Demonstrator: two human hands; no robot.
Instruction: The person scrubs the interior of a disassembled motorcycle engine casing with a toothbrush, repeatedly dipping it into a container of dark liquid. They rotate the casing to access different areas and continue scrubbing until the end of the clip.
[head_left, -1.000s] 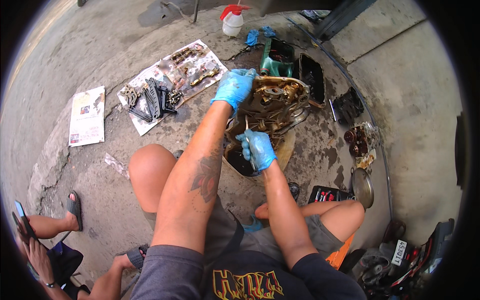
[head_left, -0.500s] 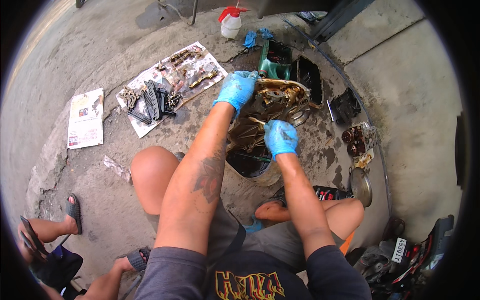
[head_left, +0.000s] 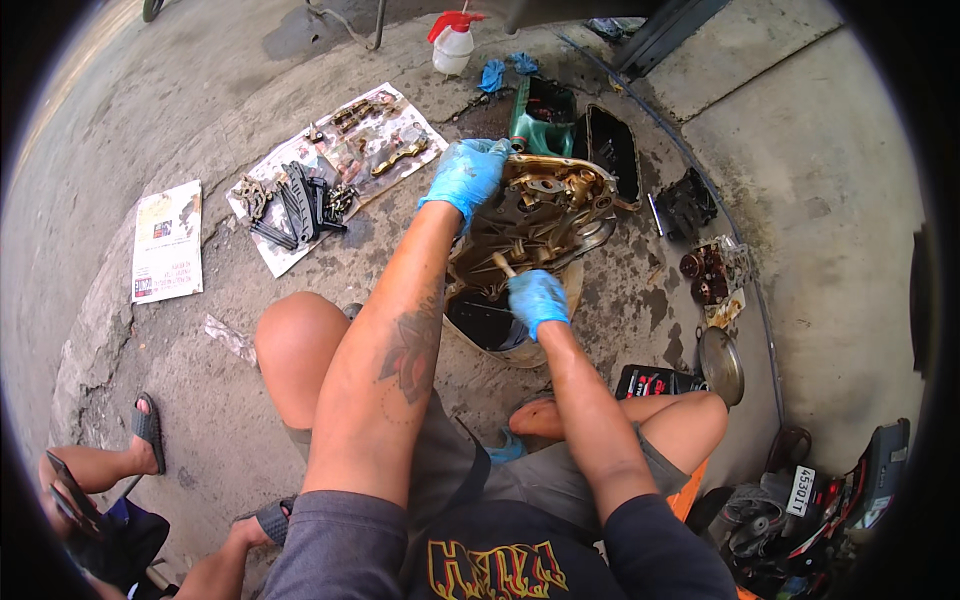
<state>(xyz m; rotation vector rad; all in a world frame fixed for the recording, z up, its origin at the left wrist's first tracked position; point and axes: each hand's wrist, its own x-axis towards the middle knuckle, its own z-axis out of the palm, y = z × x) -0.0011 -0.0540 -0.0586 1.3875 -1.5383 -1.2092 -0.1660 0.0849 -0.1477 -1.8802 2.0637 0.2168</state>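
A large, oily metal engine cover (head_left: 545,215) is propped up over a pale tub (head_left: 527,353) with dark liquid in it. My blue-gloved left hand (head_left: 470,178) grips the cover's upper left rim. Closed low in front of the cover, my gloved right hand (head_left: 538,300) holds a slim brush-like tool (head_left: 503,264). Its pale tan end points up and left at the ribbed inner face; the rest of it is hidden in my fist.
Oily chains, dark guides and bolts lie on paper sheets (head_left: 350,165) at left. Behind the cover are a cut green container (head_left: 543,115) and a black pan (head_left: 612,150). A spray bottle (head_left: 453,45) stands farther back. Metal parts (head_left: 712,275) lie right; another person's feet (head_left: 147,435) are lower left.
My right hand has moved left and slightly down with the brush-like tool, across the cover's inner face. My left hand keeps its grip on the rim. The whole view has shifted slightly.
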